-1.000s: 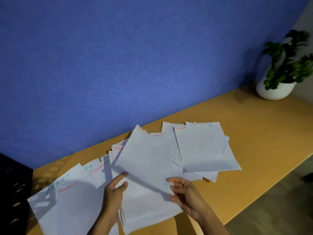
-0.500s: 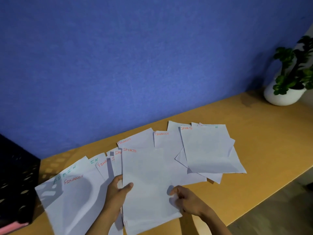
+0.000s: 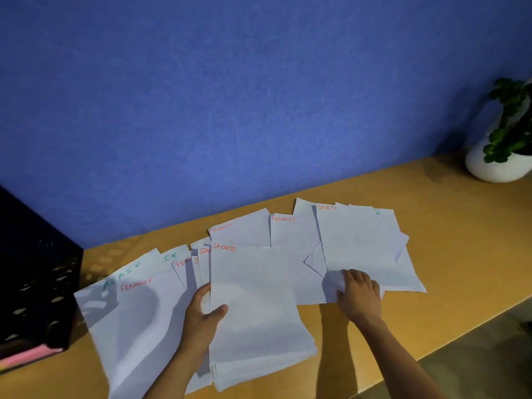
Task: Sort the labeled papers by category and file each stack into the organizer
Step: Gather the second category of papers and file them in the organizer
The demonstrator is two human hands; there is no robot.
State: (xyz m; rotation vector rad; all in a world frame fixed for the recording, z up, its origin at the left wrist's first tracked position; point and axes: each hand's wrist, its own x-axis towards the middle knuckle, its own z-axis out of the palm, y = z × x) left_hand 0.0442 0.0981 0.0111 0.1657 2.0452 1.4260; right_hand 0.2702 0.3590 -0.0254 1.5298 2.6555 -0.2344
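Left hand (image 3: 201, 318) pinches a SPORTS stack (image 3: 256, 306) overhanging the desk (image 3: 460, 254) edge; right hand (image 3: 358, 292), fingers curled, seems to grip another sheet (image 3: 359, 243). Three FINANCE labels show.

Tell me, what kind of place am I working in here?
Probably an office or home desk: a wooden desk against a blue wall, labeled papers, a black organizer and a potted plant.
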